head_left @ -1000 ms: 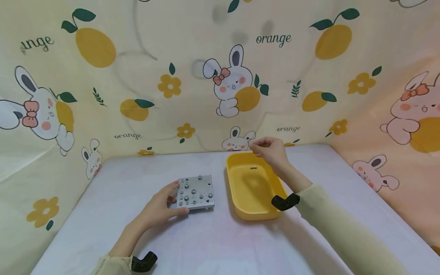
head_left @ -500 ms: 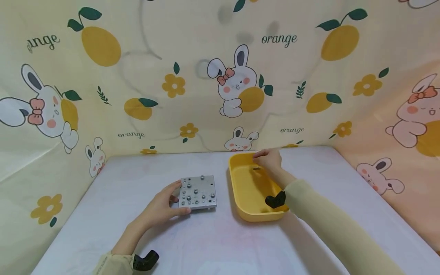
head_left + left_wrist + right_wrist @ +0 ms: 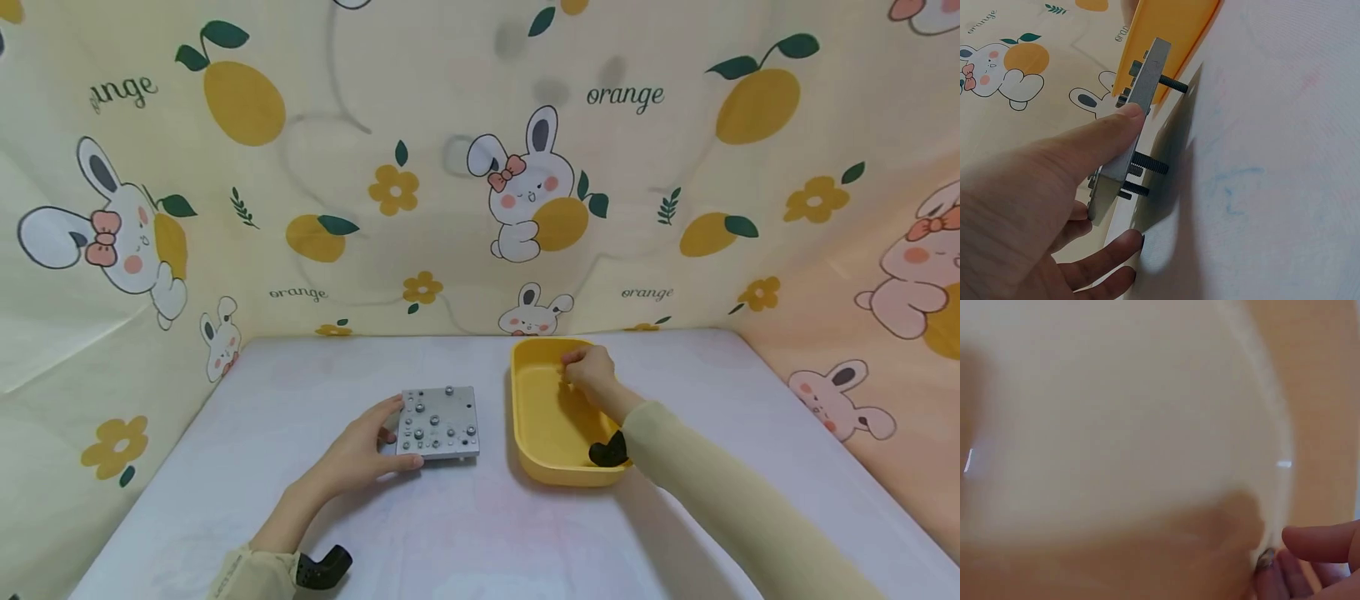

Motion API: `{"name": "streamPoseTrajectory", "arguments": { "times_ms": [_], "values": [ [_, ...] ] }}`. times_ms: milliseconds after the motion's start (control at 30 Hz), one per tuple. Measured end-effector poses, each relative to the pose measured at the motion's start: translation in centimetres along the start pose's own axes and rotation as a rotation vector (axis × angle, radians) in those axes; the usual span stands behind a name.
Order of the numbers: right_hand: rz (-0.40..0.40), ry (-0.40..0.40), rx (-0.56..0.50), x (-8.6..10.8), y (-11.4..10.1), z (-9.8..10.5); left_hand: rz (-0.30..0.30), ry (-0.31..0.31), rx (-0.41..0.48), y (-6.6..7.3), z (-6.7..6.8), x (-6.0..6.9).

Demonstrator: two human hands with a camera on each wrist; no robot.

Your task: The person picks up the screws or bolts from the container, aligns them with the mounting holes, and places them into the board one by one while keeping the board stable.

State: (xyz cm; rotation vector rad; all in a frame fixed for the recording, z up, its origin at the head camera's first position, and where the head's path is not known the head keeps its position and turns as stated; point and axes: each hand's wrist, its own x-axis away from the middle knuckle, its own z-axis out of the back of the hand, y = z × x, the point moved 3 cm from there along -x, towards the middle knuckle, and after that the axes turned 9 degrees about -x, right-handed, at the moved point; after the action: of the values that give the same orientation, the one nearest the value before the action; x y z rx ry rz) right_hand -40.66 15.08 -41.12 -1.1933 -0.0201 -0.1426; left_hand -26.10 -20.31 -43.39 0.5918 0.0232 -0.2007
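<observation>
A square grey metal plate (image 3: 442, 423) stands raised off the table on its left side, with several screws set in it. My left hand (image 3: 360, 450) grips its left edge, thumb at the near edge. Threaded screw shanks (image 3: 1151, 164) stick out of the plate's underside in the left wrist view. Inside the yellow tray (image 3: 570, 473), my right hand (image 3: 596, 375) reaches down near the far end. Its fingertips are curled round a small metal screw (image 3: 1266, 557), seen small and blurred in the right wrist view; the head view hardly shows it.
The tray's walls rise round my right hand, and the right wrist's black camera mount (image 3: 609, 450) hangs over its near right corner. A white cloth (image 3: 465, 533) covers the table. A printed curtain (image 3: 420, 167) stands behind.
My right hand has come down from above the tray's far rim to its floor, where the screw lay. My left hand keeps its grip on the plate. The head view has shifted slightly.
</observation>
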Motion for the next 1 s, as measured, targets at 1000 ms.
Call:
{"name": "streamPoseTrajectory", "arguments": {
  "times_ms": [1000],
  "values": [
    [0.381, -0.367, 0.222, -0.2, -0.5, -3.6, 0.001, 0.015, 0.0, 0.2, 0.0, -0.1]
  ]
}}
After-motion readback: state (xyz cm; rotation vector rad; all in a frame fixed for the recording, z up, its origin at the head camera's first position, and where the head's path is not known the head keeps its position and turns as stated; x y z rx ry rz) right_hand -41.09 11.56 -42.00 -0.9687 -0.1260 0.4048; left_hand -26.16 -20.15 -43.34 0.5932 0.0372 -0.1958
